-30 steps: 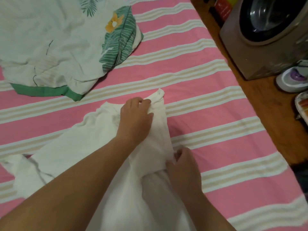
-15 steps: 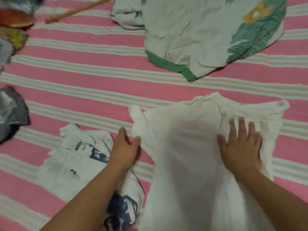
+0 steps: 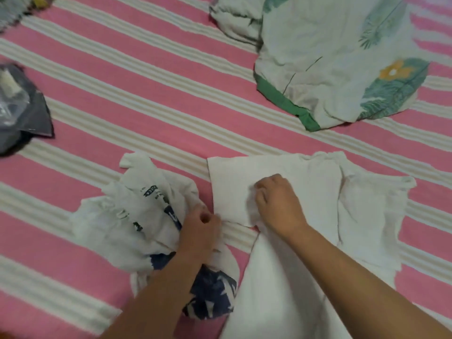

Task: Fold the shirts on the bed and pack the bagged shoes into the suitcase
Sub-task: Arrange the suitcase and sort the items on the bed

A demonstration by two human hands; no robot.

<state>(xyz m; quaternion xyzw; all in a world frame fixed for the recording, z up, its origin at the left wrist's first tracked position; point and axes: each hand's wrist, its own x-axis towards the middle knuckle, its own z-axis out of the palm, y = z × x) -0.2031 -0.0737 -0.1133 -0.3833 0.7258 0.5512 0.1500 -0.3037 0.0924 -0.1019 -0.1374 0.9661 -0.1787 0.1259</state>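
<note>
White shirt [image 3: 281,189] is lying on the striped bed [image 3: 146,99], mid-fold, in the head view, the only one. Risk: the folded flap is likely springing back open if the right hand [image 3: 276,204] lets go, since it is bunching the fabric rather than flattening it; the left hand [image 3: 199,230] is pinching the shirt's left edge right against the crumpled printed shirt [image 3: 151,216] and could drag that along. Both hands are curled, gripping cloth; the shirt is sitting under the right hand and just right of the left.
</note>
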